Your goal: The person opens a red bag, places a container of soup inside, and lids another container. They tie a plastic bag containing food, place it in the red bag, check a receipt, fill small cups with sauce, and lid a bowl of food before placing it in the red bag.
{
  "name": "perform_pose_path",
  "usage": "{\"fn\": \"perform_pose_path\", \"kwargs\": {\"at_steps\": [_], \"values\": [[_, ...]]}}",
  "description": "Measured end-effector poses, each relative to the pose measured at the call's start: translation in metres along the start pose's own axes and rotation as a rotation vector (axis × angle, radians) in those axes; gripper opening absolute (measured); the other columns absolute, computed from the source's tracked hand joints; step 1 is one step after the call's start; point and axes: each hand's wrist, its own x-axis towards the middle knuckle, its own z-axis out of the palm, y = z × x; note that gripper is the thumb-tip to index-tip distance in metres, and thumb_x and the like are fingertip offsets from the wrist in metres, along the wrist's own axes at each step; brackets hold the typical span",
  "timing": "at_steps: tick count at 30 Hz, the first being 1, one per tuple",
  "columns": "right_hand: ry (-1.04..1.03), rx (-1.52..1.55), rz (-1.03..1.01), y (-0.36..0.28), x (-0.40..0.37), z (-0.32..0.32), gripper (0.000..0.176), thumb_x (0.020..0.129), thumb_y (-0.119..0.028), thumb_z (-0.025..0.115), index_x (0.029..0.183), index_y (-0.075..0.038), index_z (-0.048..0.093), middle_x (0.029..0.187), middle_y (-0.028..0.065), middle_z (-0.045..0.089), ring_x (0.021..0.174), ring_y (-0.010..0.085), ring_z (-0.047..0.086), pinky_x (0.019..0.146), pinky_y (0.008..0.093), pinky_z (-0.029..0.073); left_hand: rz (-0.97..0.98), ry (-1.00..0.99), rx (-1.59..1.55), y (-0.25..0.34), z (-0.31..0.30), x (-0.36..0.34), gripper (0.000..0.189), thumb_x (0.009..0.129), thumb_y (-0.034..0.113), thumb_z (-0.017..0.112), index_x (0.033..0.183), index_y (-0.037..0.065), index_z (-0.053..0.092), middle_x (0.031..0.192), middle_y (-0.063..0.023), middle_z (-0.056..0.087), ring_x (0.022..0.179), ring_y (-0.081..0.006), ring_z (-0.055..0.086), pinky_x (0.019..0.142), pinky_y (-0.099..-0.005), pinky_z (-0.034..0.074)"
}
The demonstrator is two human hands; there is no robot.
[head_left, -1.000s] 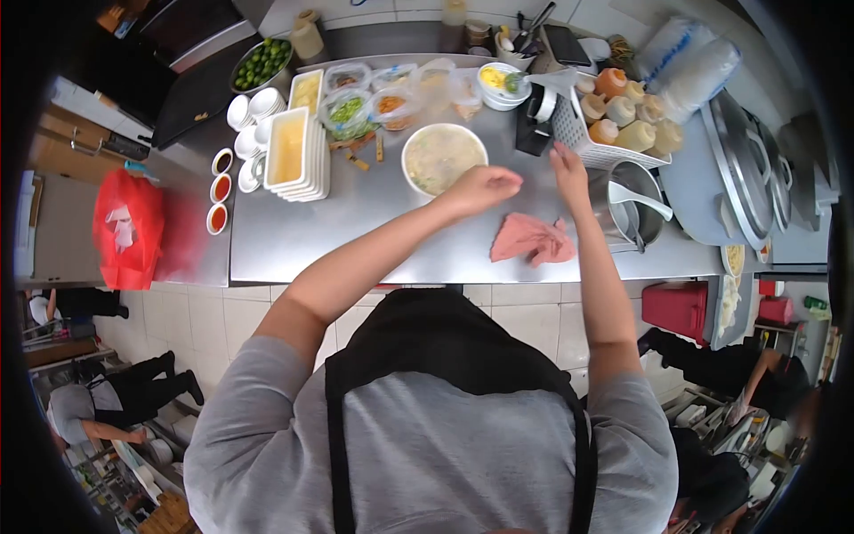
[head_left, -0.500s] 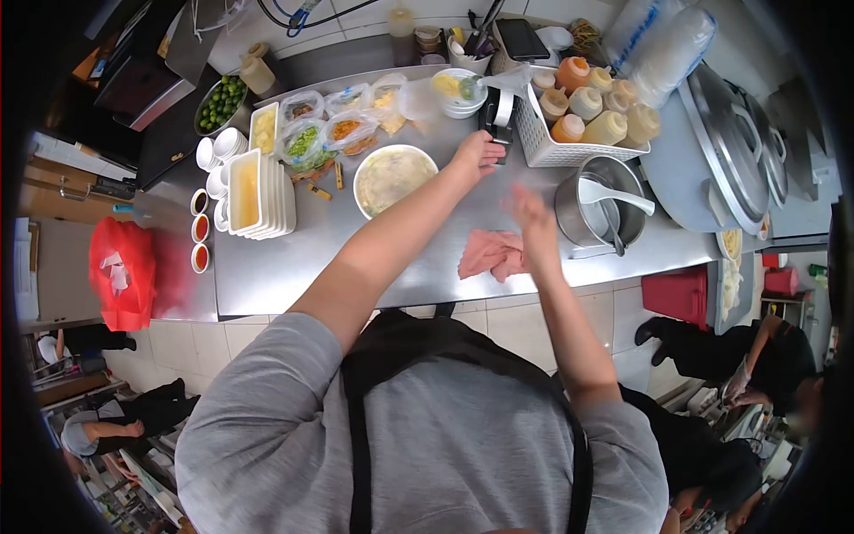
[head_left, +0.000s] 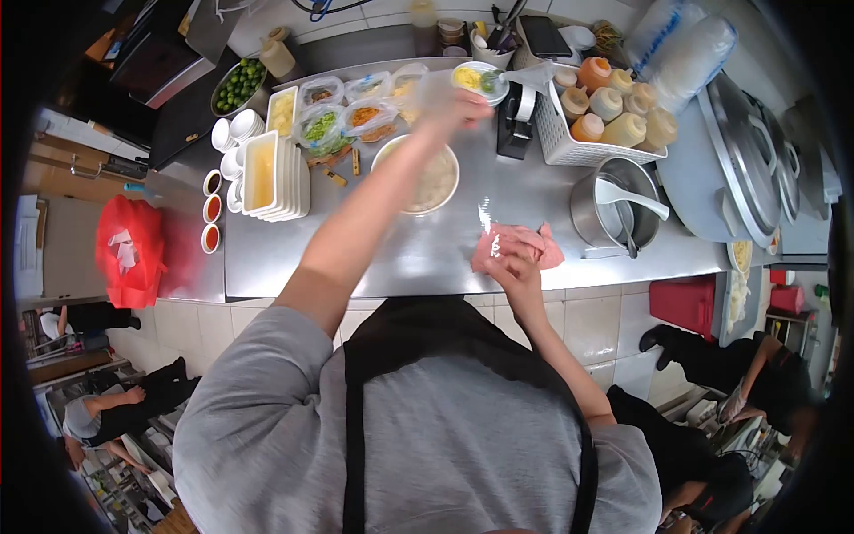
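Note:
My right hand is closed at the near edge of a crumpled pink cloth. From its pinched fingers a shiny, see-through strip of tape stands up over the cloth, showing mostly as white glints. My left hand, smeared by motion, is just in front of a white bowl with yellow and green contents. Beside it on the right stands a black tape dispenser with a white roll. My left forearm passes over a large white bowl of pale, cloudy food and hides part of it.
Bags of chopped ingredients and stacked white containers stand left. Three sauce cups line the left side. Right are a basket of squeeze bottles, a metal pot with ladles, and large lids. Several people are behind.
My left hand has moved from the tape dispenser up and left to the bowl with yellow contents. My right hand has come down to the cloth, with the glinting strip now showing. The view shifted slightly.

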Motion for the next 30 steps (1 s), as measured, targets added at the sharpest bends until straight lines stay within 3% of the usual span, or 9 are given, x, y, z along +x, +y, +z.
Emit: {"fn": "perform_pose_path", "kwargs": {"at_steps": [4, 7, 10, 13, 16, 23, 26, 28, 30], "values": [[-0.190, -0.007, 0.040, -0.017, 0.044, 0.036, 0.015, 0.073, -0.017, 0.065, 0.072, -0.002, 0.064, 0.095, 0.0098, 0.057, 0.091, 0.0217, 0.052, 0.078, 0.0292, 0.040, -0.026, 0.268, -0.258, -0.010, -0.094, -0.022, 0.025, 0.075, 0.009, 0.065, 0.097, -0.002, 0.057, 0.084, -0.0073, 0.061, 0.077, -0.0111, 0.057, 0.069, -0.0233, 0.045], [-0.301, -0.219, 0.005, 0.025, 0.076, 0.055, 0.016, 0.072, -0.021, 0.066, 0.072, -0.005, 0.066, 0.090, 0.0088, 0.059, 0.082, 0.0222, 0.054, 0.074, 0.0293, 0.042, -0.169, 0.311, -0.022, -0.070, -0.135, -0.013, 0.022, 0.079, 0.006, 0.060, 0.098, -0.004, 0.057, 0.084, -0.0088, 0.062, 0.074, -0.0132, 0.060, 0.069, -0.0285, 0.049], [-0.376, -0.248, -0.069, 0.049, 0.114, 0.060, 0.025, 0.070, -0.023, 0.070, 0.065, 0.000, 0.062, 0.091, 0.0070, 0.058, 0.084, 0.0152, 0.053, 0.067, 0.0258, 0.041, -0.400, 0.160, -0.172, -0.116, -0.138, -0.011, 0.020, 0.083, 0.007, 0.053, 0.100, -0.004, 0.057, 0.086, -0.0115, 0.063, 0.073, -0.0165, 0.062, 0.067, -0.0333, 0.052], [-0.394, -0.289, -0.117, 0.051, 0.142, 0.062, 0.024, 0.065, -0.027, 0.073, 0.073, -0.005, 0.067, 0.090, 0.0077, 0.059, 0.086, 0.0188, 0.053, 0.070, 0.0300, 0.042, -0.531, 0.030, -0.452, -0.119, -0.135, -0.020, 0.019, 0.083, 0.008, 0.052, 0.094, -0.005, 0.059, 0.089, -0.0146, 0.063, 0.077, -0.0206, 0.063, 0.069, -0.0336, 0.053], [-0.330, -0.595, -0.367, 0.051, 0.152, 0.061, 0.029, 0.060, -0.030, 0.075, 0.080, -0.009, 0.069, 0.087, 0.0091, 0.060, 0.088, 0.0240, 0.052, 0.074, 0.0359, 0.042, -0.544, 0.057, -0.498, -0.122, -0.130, -0.026, 0.022, 0.085, 0.012, 0.050, 0.094, -0.006, 0.059, 0.091, -0.0156, 0.063, 0.078, -0.0208, 0.063, 0.069, -0.0344, 0.053], [-0.292, -0.734, -0.603, 0.049, 0.154, 0.062, 0.038, 0.056, -0.030, 0.076, 0.086, -0.009, 0.066, 0.089, 0.0115, 0.060, 0.085, 0.0292, 0.051, 0.075, 0.0387, 0.041, -0.500, 0.203, -0.384, -0.126, -0.122, -0.026, 0.023, 0.086, 0.015, 0.048, 0.096, -0.003, 0.059, 0.092, -0.0135, 0.063, 0.077, -0.0205, 0.063, 0.069, -0.0358, 0.052], [-0.412, -0.812, -0.450, 0.054, 0.167, 0.049, 0.031, 0.066, -0.027, 0.070, 0.089, -0.008, 0.064, 0.093, 0.0118, 0.059, 0.080, 0.0290, 0.055, 0.075, 0.0374, 0.044, -0.497, 0.244, -0.367, -0.113, -0.119, -0.042, 0.020, 0.085, 0.014, 0.049, 0.095, 0.000, 0.060, 0.083, -0.0102, 0.064, 0.065, -0.0179, 0.062, 0.057, -0.0320, 0.052], [-0.397, -0.826, -0.430, 0.038, 0.180, 0.036, 0.029, 0.071, -0.026, 0.067, 0.093, -0.007, 0.063, 0.095, 0.0110, 0.059, 0.078, 0.0268, 0.058, 0.073, 0.0363, 0.046, -0.440, 0.278, -0.061, -0.106, -0.124, -0.054, 0.017, 0.083, 0.012, 0.049, 0.093, 0.004, 0.060, 0.074, -0.0048, 0.061, 0.053, -0.0133, 0.057, 0.044, -0.0263, 0.046], [-0.394, 0.106, 0.338, -0.015, 0.181, 0.025, 0.038, 0.078, -0.025, 0.060, 0.109, -0.005, 0.053, 0.104, 0.0112, 0.056, 0.075, 0.0243, 0.061, 0.060, 0.0352, 0.051, -0.420, 0.352, -0.013, -0.114, -0.136, -0.067, 0.014, 0.082, 0.011, 0.050, 0.090, 0.007, 0.061, 0.068, -0.0020, 0.058, 0.046, -0.0100, 0.052, 0.037, -0.0229, 0.038]]}}
